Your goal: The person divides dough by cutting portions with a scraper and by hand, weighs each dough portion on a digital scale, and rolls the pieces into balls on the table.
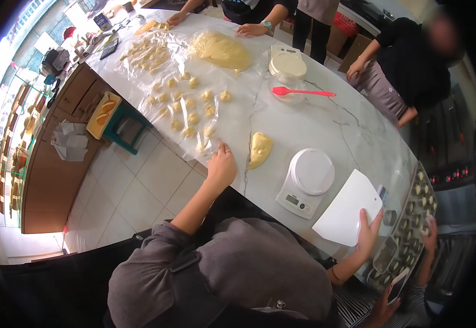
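My left hand [222,164] rests at the table's near edge, fingers reaching to the lowest dough balls [202,146] on a plastic sheet; whether it pinches one is hard to tell. Right of it lies a yellow dough piece [260,150]. In my right hand [367,232] is a white scraper board [347,209], gripped by its right side. Between my hands stands a white kitchen scale [310,176]. Several more dough balls [192,118] are spread over the sheet, beyond my left hand.
Far across the table sit a large bagged dough mass [221,50], a second scale [287,61] and a red spatula [303,92] on a bowl. Filled trays [407,235] line the right edge, beside a person holding a phone [398,285]. Other people stand opposite.
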